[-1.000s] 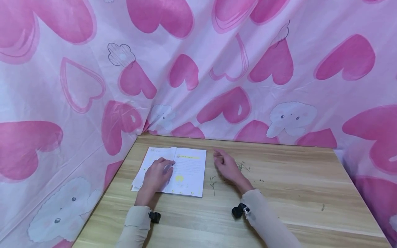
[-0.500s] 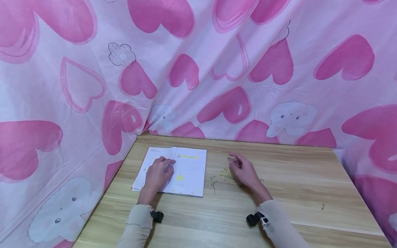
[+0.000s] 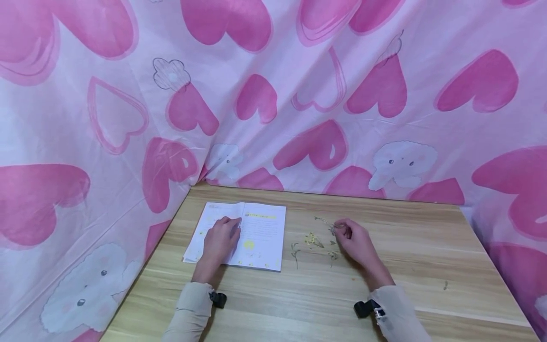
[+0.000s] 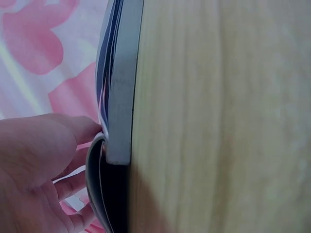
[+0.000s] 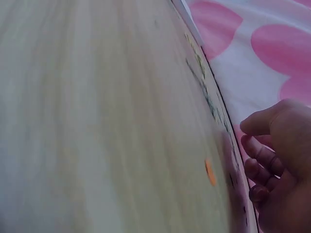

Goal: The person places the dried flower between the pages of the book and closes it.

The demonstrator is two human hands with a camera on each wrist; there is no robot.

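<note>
While the left hand (image 3: 220,240) lies flat with straight, relaxed fingers pressing the left page of the open book (image 3: 260,235), the book sits under and just right of that hand on the table (image 3: 427,266), its print too small to read. Right of the book, dried sprigs (image 3: 314,240) lie between the two hands. The right hand (image 3: 356,242) has curled fingers pinching a thin sprig (image 3: 325,221) at its fingertips.
</note>
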